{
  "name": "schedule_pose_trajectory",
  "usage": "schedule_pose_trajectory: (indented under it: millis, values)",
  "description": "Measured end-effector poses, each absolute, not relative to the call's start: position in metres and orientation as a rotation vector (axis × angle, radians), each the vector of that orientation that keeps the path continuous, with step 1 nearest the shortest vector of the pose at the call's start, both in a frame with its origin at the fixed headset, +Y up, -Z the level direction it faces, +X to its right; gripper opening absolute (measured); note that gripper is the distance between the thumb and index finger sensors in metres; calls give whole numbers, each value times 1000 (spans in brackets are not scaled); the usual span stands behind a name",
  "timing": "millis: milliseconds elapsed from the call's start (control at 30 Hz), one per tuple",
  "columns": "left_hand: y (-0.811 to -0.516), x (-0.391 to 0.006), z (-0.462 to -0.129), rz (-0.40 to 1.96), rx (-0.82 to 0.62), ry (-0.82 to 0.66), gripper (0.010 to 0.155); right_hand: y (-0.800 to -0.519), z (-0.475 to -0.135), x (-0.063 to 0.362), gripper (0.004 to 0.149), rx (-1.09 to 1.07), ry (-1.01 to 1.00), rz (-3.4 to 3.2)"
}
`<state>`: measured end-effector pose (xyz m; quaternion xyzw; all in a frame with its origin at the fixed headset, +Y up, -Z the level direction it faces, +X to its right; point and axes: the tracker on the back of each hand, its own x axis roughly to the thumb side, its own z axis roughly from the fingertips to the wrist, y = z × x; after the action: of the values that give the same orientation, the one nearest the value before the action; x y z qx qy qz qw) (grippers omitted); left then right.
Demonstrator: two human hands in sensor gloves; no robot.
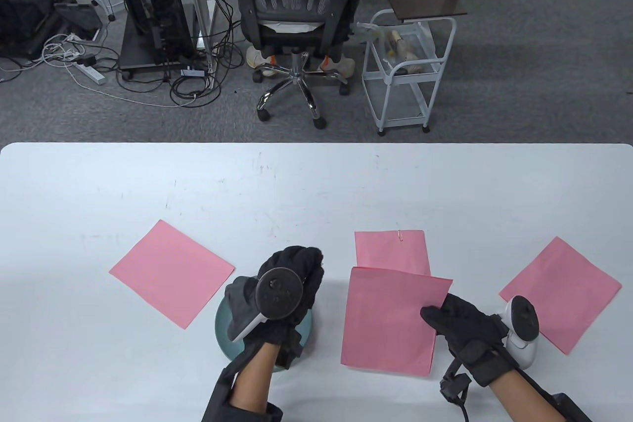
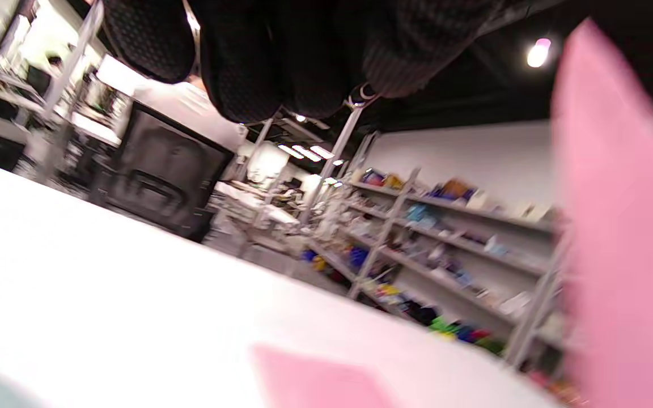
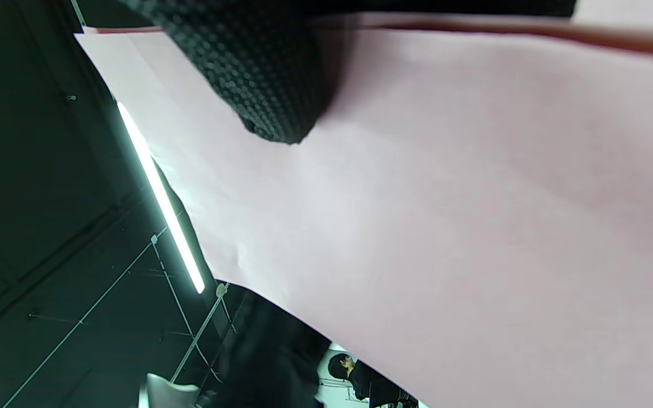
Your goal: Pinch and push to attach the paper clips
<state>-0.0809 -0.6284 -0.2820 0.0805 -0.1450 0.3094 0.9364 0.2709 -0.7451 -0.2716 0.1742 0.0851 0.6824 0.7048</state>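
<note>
My right hand (image 1: 429,314) pinches the right edge of a pink sheet (image 1: 385,323) and holds it raised off the white table (image 1: 316,184). The right wrist view shows a fingertip (image 3: 258,73) pressed on this sheet (image 3: 474,198). Behind it lies a second pink sheet (image 1: 390,249) with a paper clip (image 1: 399,234) on its far edge. My left hand (image 1: 301,257) hovers over a teal dish (image 1: 222,338), fingers curled together. The left wrist view shows the bunched fingertips (image 2: 247,56) and the raised sheet (image 2: 621,226). I cannot tell whether they hold a clip.
A pink sheet (image 1: 170,273) lies flat to the left of the dish and another (image 1: 561,293) at the right, beside my right wrist. Beyond the table's far edge stand an office chair (image 1: 294,21) and a white cart (image 1: 405,75).
</note>
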Motion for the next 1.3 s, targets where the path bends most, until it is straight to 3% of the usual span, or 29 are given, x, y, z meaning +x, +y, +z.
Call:
schedule_pose_trajectory:
  millis: [233, 1300]
  values:
    - [-609, -59, -290, 1007, 90, -401, 39, -746, -271, 270, 38, 392, 189, 1530]
    - [-614, -36, -281, 970, 48, -465, 37, -746, -270, 269, 38, 369, 185, 1551]
